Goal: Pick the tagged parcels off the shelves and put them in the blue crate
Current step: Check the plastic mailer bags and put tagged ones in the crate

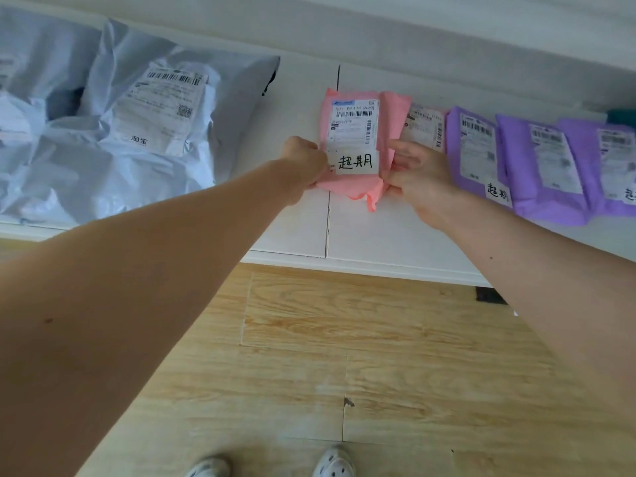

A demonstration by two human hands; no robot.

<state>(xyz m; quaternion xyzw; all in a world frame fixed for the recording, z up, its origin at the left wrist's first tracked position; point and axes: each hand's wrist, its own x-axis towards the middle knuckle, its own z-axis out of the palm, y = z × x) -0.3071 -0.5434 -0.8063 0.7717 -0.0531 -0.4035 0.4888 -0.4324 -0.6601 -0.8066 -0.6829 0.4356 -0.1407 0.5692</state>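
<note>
A pink parcel (389,115) with a shipping label and a white handwritten tag (354,162) lies on the white shelf (292,228). My left hand (301,166) grips its lower left edge. My right hand (418,177) grips its lower right edge, fingers curled round the pink wrap. To the right lie several purple parcels (516,149); one carries a handwritten tag (498,192), and another tag (629,194) shows at the frame's right edge. The blue crate is out of view.
A large grey mailer bag (137,125) with a label fills the shelf's left part. A small pale parcel (425,127) sits between the pink and purple ones. Below the shelf edge is wood-pattern floor (344,356), with my shoes (334,464) at the bottom.
</note>
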